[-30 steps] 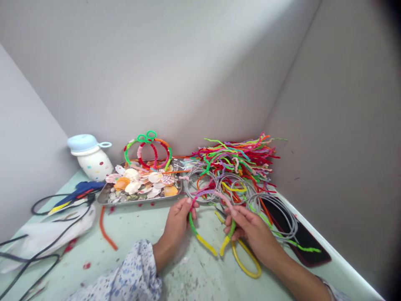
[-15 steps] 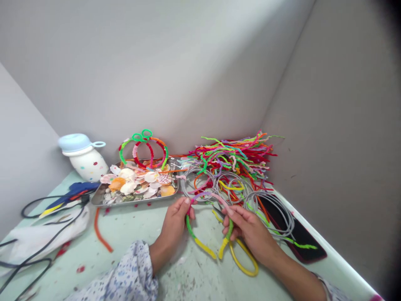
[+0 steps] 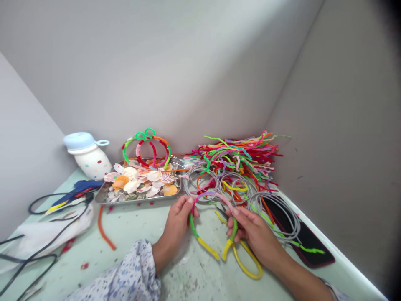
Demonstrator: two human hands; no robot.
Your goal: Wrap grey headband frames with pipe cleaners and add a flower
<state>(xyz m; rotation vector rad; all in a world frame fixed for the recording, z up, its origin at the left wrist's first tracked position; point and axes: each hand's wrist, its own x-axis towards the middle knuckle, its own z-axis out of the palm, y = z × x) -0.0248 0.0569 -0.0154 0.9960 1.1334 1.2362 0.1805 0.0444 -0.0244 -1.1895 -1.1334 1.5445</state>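
Between both hands is a headband-shaped hoop (image 3: 208,250) wrapped in fuzzy pipe cleaner, yellow at its two ends, then green, with pink and purple along the top. My left hand (image 3: 178,219) pinches its left side where magenta meets green. On the opposite side, my right hand (image 3: 249,228) has its fingers closed around the pink and green stretch. The hoop's open ends point toward me, close together but apart. Yellow-handled scissors (image 3: 255,274) lie on the table beneath my right hand, which partly hides them.
A metal tray (image 3: 131,200) of seashells holds finished wrapped hoops (image 3: 139,152). Behind lies a pile of pipe cleaners (image 3: 241,150), with grey wire coils (image 3: 290,217) in front and a black phone-like slab (image 3: 313,257) at right. A white bottle (image 3: 90,161) and black cables (image 3: 40,246) are at left.
The whole scene has shifted slightly right as the view turned a little. Both hands keep the same hold on the hoop, with hardly any movement.
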